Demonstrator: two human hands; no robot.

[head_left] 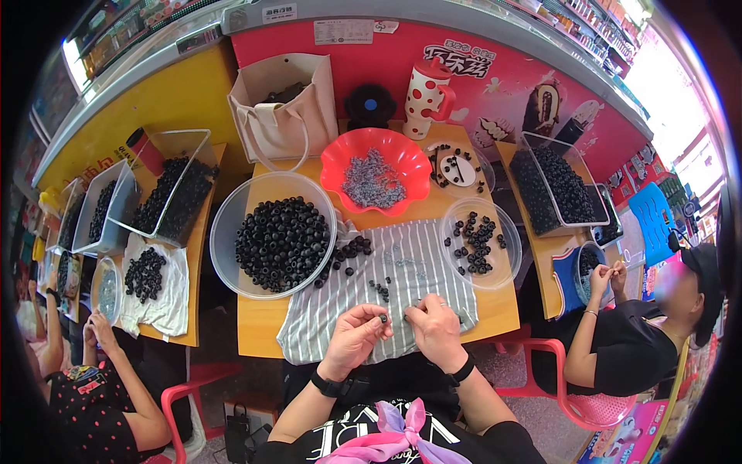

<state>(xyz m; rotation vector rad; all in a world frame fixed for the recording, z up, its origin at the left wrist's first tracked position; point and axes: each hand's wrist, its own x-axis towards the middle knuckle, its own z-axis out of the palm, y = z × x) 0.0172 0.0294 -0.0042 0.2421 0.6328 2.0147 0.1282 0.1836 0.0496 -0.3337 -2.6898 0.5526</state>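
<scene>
My left hand (357,334) pinches a small black bead-like part (383,318) between thumb and fingertips, above the grey striped cloth (309,329). Close on its right, my right hand (437,331) is closed with the fingers curled; what it grips is hidden. Just beyond my hands lies a small group of black parts (379,289), with clear little pieces (408,263) scattered behind them. Round black parts (352,251) with holes lie loose at the cloth's left. More of them fill a big clear bowl (224,267), and a shallower clear bowl (506,274) at right holds fewer.
A red scalloped bowl (336,162) of clear pieces stands at the back, beside a cream tote bag (270,127) and a dotted tumbler (421,100). Co-workers sit at side tables; one person (626,340) is at right. Clear bins (545,155) of black parts flank me.
</scene>
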